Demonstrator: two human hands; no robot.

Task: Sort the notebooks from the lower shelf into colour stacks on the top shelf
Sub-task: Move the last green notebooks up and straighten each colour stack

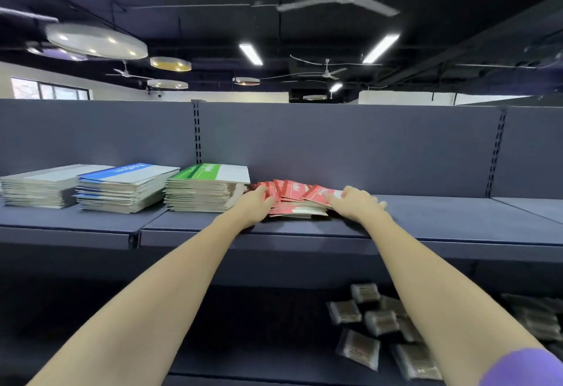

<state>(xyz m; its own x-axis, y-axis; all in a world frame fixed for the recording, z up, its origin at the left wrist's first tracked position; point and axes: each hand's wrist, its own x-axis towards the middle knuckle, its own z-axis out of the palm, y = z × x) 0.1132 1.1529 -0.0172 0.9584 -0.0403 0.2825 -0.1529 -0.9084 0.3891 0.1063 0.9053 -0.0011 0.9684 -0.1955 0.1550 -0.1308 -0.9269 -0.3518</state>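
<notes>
On the top shelf [426, 227] lies a fanned, uneven pile of red notebooks [294, 198]. My left hand [254, 205] presses against the pile's left side, and my right hand [355, 204] rests on its right end, fingers laid over the covers. Left of the red pile stand three neat stacks: a green-topped stack [207, 187], a blue-topped stack [125, 187] and a grey-topped stack [39, 186]. The green stack nearly touches my left hand.
The top shelf runs on bare to the right of the red pile, up to a slotted upright [495, 154]. On the lower shelf at the right lie several clear packets with brown contents [380, 321]. A blue back panel [365, 141] closes the shelf behind.
</notes>
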